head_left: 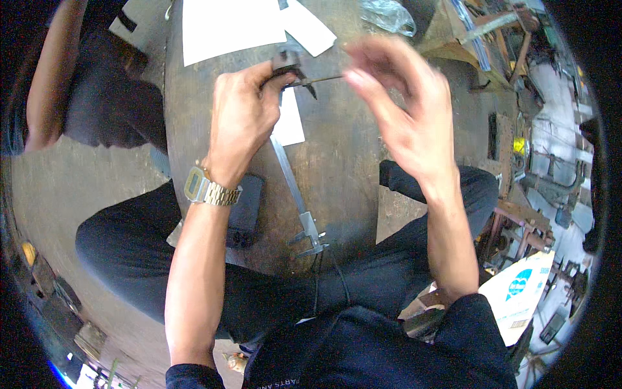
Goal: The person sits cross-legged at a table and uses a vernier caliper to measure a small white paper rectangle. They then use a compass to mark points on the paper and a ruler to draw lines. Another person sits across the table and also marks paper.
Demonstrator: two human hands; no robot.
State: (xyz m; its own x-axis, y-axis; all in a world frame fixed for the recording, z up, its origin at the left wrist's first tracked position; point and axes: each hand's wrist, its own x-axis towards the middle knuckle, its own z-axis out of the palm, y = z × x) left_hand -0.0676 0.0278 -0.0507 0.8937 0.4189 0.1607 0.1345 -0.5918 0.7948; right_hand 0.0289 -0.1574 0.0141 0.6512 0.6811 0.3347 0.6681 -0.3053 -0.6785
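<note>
Pinching one small dark metal part (285,61), the left hand (243,107) holds it above the worktop (343,149). One thin rod (327,79) runs from there toward the right hand (414,107); blur hides whether its fingers grip the end. The step seems to be handling rod and part together; the next move calls for a steady left pinch. Around lie one caliper (310,227), one dark case (249,207), three white papers (230,29) and one clear plastic bag (389,17).
</note>
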